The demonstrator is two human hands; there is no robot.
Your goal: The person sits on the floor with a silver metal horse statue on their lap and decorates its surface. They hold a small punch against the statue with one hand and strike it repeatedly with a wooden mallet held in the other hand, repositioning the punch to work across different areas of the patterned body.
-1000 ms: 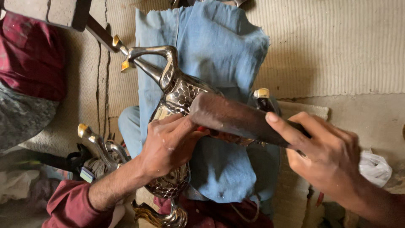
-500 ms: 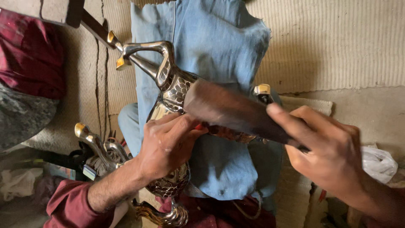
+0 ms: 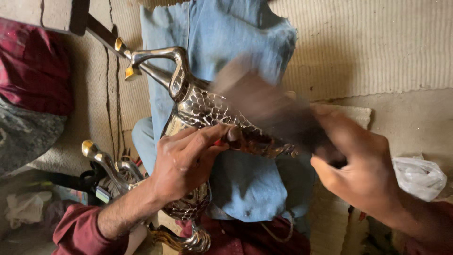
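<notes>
while the right hand (image 3: 363, 174) had held its long dark tool steady and sharp a second before, the tool (image 3: 269, 106) was now a brown blur swept up toward the upper middle of the frame, so a stroke across the metal was under way. the right hand's fingers were curled shut on the tool's lower end at right of centre. the left hand (image 3: 186, 163) had stayed where it was, clamped over the ewer (image 3: 203, 108), an ornate silver vessel lying tilted across the blue cloth (image 3: 226, 42) at the centre, its curved spout reaching to the upper left. a second spout (image 3: 101, 158) with a gold tip stood at lower left, just beside the left wrist. a red bundle (image 3: 33, 71) lay at far left, a white bag (image 3: 417, 177) at right, both well apart from the ewer. the left thumb sat close under the tool's path.
</notes>
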